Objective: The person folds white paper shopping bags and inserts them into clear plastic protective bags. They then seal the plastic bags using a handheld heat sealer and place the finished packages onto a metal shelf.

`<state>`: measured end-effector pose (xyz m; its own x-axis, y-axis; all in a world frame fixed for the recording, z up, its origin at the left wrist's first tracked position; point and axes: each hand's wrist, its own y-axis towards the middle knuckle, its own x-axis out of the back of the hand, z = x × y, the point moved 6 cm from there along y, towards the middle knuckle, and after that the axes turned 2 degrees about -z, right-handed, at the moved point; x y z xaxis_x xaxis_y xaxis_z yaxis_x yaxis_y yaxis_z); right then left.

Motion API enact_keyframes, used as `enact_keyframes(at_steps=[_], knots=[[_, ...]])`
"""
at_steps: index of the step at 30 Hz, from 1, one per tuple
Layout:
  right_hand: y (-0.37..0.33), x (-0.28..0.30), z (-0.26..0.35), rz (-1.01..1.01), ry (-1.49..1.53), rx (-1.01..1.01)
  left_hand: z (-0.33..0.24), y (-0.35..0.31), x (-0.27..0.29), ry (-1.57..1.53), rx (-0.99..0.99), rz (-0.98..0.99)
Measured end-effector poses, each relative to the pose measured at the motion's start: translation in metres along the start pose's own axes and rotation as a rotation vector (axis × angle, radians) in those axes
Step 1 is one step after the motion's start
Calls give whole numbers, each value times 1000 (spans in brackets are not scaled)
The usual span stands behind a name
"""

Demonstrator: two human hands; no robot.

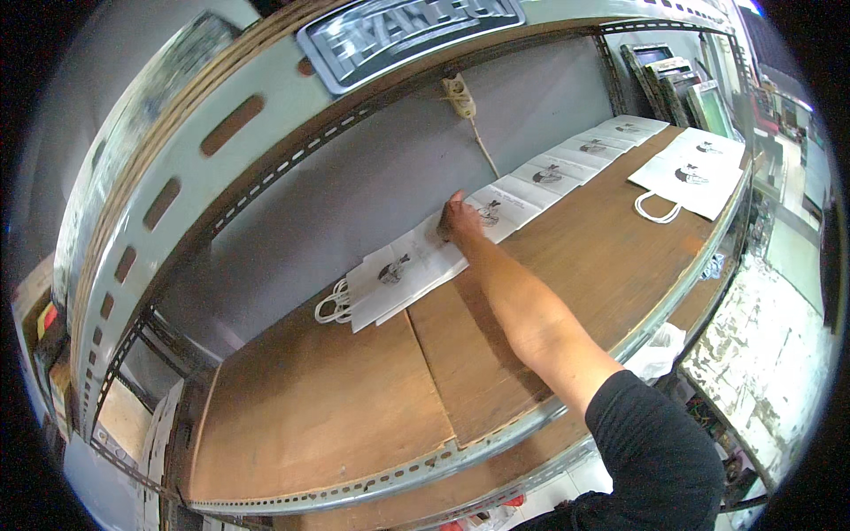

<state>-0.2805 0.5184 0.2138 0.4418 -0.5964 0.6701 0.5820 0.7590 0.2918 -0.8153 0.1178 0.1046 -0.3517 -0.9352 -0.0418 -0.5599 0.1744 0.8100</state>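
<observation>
My right hand reaches across the shelf to a row of white paper bags. Its fingers are bent and closed at the far edge of a paper bag, partly hidden by the hand itself. That bag has a dark printed drawing, and white twisted handles stick out at the row's left end. Beyond the hand, more flat bags overlap one another along the back wall. Apart from them, at the right end, lies another group of white bags with a handle loop toward me. My left hand is out of view.
The brown wooden shelf board has a perforated metal front edge. A metal beam with a sign crosses above. A white power socket hangs at the wall. Framed panels lean at the far right end.
</observation>
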Motion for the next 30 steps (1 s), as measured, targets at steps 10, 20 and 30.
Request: enact_keyframes(at_steps=[10,20,30], knots=[[-12,33,62,115,131,125,-13,-30,-1,2,-4,35],[106,151,-32,-66,274,196,-44,-78,12,78,30,-43],[127,66,-125,83,276,53,-132,-168,10,178,98,-151]])
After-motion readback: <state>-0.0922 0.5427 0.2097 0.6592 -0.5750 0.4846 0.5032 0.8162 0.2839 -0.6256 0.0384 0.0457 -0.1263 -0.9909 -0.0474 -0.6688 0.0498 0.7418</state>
